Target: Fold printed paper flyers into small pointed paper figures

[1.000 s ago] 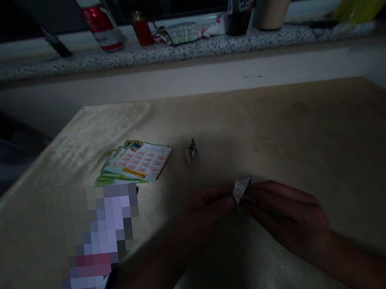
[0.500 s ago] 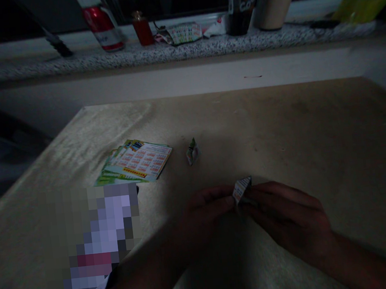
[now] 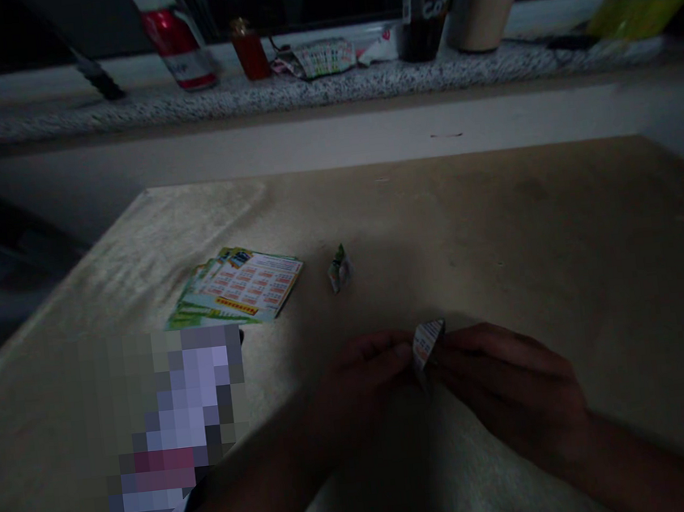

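Note:
A small folded piece of printed paper (image 3: pixel 428 343) is held between my two hands, low over the table. My left hand (image 3: pixel 366 367) pinches its left side between thumb and fingers. From the right, the fingers of my right hand (image 3: pixel 514 380) close on its other edge. Beyond them stands a small folded paper figure (image 3: pixel 339 269), green and white. To its left lies a fanned stack of printed calendar cards (image 3: pixel 253 282). Dim light and shadow hide the exact fingertip contact.
A pixelated phone-like object (image 3: pixel 181 419) lies on the table (image 3: pixel 497 215) beside my left forearm. On the speckled sill (image 3: pixel 276 96) at the back stand a red-and-white can (image 3: pixel 179 49), a small red bottle (image 3: pixel 251 54), a crumpled wrapper (image 3: pixel 324 58) and a dark drink glass (image 3: pixel 423 31).
The folded paper between my hands has tipped slightly, its upper edge sitting a little lower and rounder. Both hands stay nearly in place, and the view has shifted very slightly.

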A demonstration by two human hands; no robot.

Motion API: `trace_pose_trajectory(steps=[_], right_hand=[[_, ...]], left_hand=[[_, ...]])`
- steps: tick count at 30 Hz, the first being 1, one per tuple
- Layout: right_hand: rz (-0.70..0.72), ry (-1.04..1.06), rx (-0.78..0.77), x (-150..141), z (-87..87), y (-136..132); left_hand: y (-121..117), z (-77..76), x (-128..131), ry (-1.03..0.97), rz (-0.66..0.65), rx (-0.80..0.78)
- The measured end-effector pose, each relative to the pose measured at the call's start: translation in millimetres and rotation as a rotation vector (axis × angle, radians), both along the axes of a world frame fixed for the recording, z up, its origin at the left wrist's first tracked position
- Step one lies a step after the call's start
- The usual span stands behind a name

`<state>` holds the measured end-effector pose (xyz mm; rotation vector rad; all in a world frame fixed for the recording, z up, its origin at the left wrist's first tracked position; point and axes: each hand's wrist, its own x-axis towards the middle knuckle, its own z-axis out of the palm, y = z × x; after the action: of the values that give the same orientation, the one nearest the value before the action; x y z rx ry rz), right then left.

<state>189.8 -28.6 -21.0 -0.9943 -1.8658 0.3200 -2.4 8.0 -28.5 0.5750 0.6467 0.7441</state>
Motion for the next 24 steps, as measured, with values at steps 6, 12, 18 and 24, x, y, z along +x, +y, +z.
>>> trace_pose_trajectory(steps=[6, 12, 18, 24], right_hand=[[0.007, -0.012, 0.026, -1.6, 5.0, -0.4], [-0.008, -0.066, 0.057, -1.6, 5.8, -0.7], [-0.016, -0.119, 0.116, -1.3, 7.7, 3.5], [-0.016, -0.123, 0.106, -2.6, 5.0, 4.7]], left_hand=[[-1.2, 5.4, 1.8, 0.037, -0.009, -0.022], [-1.3, 3.0, 2.0, 0.076, -0.026, -0.018], [-0.2, -2.9, -1.9, 0.127, -0.113, 0.154], [-0.5, 3.2, 1.8, 0.272, -0.056, 0.2]])
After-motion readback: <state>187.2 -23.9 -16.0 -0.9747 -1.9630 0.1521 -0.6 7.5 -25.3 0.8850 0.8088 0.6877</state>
